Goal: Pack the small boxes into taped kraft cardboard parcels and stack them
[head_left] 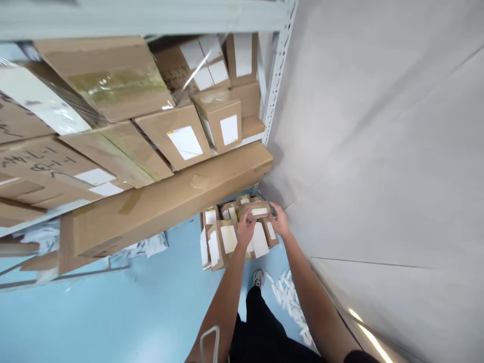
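Note:
Both my arms reach down to a stack of small cardboard boxes (223,242) with white labels, standing on the blue floor beside the wall. My left hand (246,226) and my right hand (280,219) are closed on the two ends of a small labelled box (257,210) at the top of the stack. The fingers curl over its edges. My shoe (258,278) shows just below the stack.
A metal shelving rack (278,70) on the left is packed with large taped cardboard boxes (113,80); a long flat carton (170,196) juts out at its lower level. A grey wall (378,151) stands on the right. White paper strips (289,297) litter the blue floor (151,302).

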